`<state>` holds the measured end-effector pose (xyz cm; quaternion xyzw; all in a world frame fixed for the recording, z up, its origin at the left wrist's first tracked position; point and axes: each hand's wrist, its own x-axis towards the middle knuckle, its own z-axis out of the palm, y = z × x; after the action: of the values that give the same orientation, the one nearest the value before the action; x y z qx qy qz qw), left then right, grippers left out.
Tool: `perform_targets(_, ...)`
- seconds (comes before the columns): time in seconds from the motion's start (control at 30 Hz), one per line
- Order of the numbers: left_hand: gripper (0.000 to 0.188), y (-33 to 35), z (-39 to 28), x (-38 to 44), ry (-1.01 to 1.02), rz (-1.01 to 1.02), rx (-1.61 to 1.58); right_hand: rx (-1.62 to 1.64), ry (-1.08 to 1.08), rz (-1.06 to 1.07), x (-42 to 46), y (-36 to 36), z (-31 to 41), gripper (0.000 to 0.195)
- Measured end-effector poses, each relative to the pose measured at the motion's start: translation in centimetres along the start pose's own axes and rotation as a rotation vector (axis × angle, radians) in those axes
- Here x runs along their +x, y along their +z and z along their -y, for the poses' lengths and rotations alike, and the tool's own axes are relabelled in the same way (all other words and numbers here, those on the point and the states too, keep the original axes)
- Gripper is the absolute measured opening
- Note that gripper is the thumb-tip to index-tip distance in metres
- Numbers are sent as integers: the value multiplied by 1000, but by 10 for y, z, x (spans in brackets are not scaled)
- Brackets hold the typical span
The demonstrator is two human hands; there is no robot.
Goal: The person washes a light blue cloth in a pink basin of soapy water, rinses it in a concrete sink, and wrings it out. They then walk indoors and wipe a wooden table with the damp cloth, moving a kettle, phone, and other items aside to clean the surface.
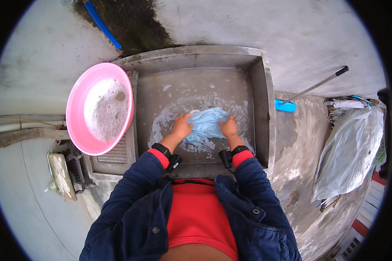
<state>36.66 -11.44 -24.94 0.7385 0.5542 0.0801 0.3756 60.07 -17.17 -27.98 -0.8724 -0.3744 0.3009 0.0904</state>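
A wet light-blue cloth (206, 122) is bunched between my two hands, low over the floor of a concrete wash sink (192, 78). My left hand (182, 126) grips the cloth's left side. On its right side, my right hand (228, 126) has hold of the edge, thumb turned inward. Soapy water with white suds (165, 122) spreads around the cloth. How far the cloth's underside touches the sink floor is hidden.
A pink plastic basin (72, 107) of foamy water stands over the ribbed washboard (112, 158) at left. A blue hose (103, 24) hangs beyond the sink. Right of the sink are a blue long-handled brush (285, 106) and a clear plastic sheet (349, 153) covering a pile.
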Motion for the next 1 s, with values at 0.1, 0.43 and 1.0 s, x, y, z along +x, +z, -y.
perform_targets(0.1, 58, 31, -10, 5, 48, -13, -15, 189, -140, 152, 17, 29, -29, 64)
perform_targets(0.43, 49, -22, -56, 14, -246, 744, -895, 1308, 30, 727, -12, -79, 47, 28)
perform_targets(1.0, 29, -38, -68, -21, -197, 546, -1334, 582, -558, 258, -59, -90, 52, 19)
